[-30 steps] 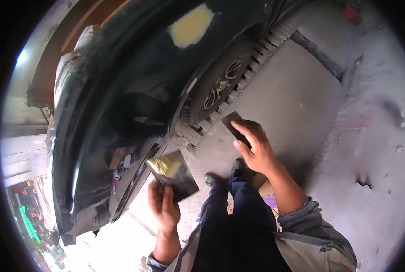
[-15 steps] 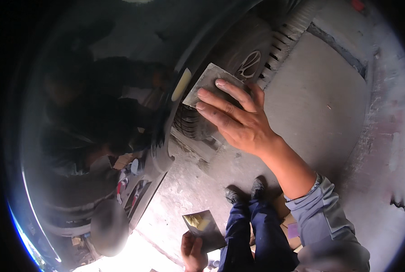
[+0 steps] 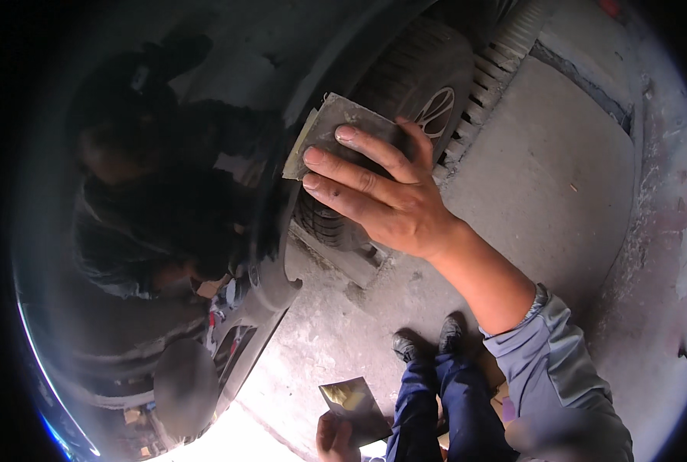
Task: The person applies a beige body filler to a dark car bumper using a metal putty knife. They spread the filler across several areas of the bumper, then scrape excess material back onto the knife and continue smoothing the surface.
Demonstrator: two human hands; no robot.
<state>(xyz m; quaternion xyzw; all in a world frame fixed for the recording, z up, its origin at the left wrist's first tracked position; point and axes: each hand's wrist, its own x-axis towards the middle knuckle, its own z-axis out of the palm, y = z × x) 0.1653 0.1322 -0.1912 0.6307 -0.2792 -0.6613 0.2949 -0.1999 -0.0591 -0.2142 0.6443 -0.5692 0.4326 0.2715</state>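
Note:
My right hand (image 3: 389, 192) grips a flat, dark grey putty spreader (image 3: 332, 119), thumb behind it and fingers laid over its face. The spreader's far edge is against the rim of a glossy dark car panel (image 3: 282, 85), beside the wheel arch. A strip of pale yellow putty (image 3: 295, 150) shows along that edge; whether it sits on the spreader or the panel is hard to tell. Low in the view, my left hand (image 3: 337, 440) holds a dark square plate (image 3: 368, 420) with yellow putty (image 3: 345, 397) on it.
A tyre (image 3: 416, 65) with a light spoked wheel stands behind the spreader. A slotted floor grate (image 3: 466, 127) runs past it. My shoes (image 3: 428, 339) are on the grey concrete floor (image 3: 543, 169). The panel reflects dark shapes.
My right hand and the spreader have moved left onto the panel's edge, over the yellow patch that showed there. The left hand with its plate has shifted slightly down and right.

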